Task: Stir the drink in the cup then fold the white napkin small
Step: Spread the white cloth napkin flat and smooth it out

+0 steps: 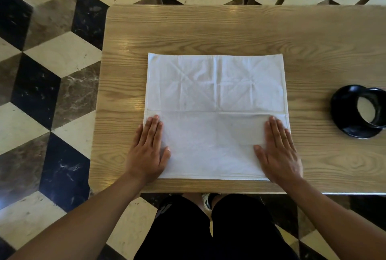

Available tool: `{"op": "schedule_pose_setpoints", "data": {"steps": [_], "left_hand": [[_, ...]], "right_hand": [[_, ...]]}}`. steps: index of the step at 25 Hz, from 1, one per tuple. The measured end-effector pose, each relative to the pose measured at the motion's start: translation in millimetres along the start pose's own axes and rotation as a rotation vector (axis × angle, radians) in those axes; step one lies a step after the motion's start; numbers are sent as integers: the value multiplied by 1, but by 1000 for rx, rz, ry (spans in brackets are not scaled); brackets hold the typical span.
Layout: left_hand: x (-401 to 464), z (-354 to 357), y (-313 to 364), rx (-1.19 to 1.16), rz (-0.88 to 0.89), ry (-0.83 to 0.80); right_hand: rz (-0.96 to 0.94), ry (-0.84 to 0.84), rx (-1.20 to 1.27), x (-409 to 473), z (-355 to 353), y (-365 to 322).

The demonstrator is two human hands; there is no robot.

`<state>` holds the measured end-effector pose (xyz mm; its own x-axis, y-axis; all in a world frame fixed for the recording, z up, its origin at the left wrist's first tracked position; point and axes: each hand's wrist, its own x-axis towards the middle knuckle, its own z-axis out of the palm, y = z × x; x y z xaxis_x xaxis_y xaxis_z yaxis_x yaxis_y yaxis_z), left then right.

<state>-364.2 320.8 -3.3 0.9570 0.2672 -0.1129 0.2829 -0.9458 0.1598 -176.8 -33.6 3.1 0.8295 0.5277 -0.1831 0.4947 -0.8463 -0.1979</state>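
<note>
On the table (pixel 208 30), both hands flat, gripping nothing, left hand (pixel 147 153), right hand (pixel 278 155) pressing white napkin (pixel 215 92), cup (pixel 359 111) seemingly edge-cropped.

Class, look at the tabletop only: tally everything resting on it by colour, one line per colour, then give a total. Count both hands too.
White: 1, the napkin
Black: 1, the cup on its saucer, counted as one set
Hands: 2, left hand and right hand, both flat on the napkin
Total: 4
</note>
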Motion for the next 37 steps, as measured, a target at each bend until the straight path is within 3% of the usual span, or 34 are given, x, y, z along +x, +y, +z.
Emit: {"op": "schedule_pose_setpoints", "data": {"steps": [5, 10, 13, 20, 23, 30, 34, 37], "left_hand": [[-1, -1, 2, 14, -10, -21], [1, 0, 0, 29, -4, -44], [0, 1, 0, 27, -1, -29], [0, -1, 0, 14, -3, -28], [0, -2, 0, 15, -7, -45], [-1, 0, -1, 14, -8, -39], [1, -2, 2, 17, -9, -57], [5, -10, 20, -10, -107, -52]], "right_hand": [[62, 10, 150, 5, 1, -48], [-210, -29, 259, 24, 18, -197], [-253, -39, 208, 35, 36, -232], [-248, -28, 20, 34, 36, -179], [-148, 2, -10, 25, 25, -124], [-120, 28, -46, 6, 0, 0], [-109, 23, -48, 4, -7, 28], [-112, 40, -38, 3, -3, 28]]}}
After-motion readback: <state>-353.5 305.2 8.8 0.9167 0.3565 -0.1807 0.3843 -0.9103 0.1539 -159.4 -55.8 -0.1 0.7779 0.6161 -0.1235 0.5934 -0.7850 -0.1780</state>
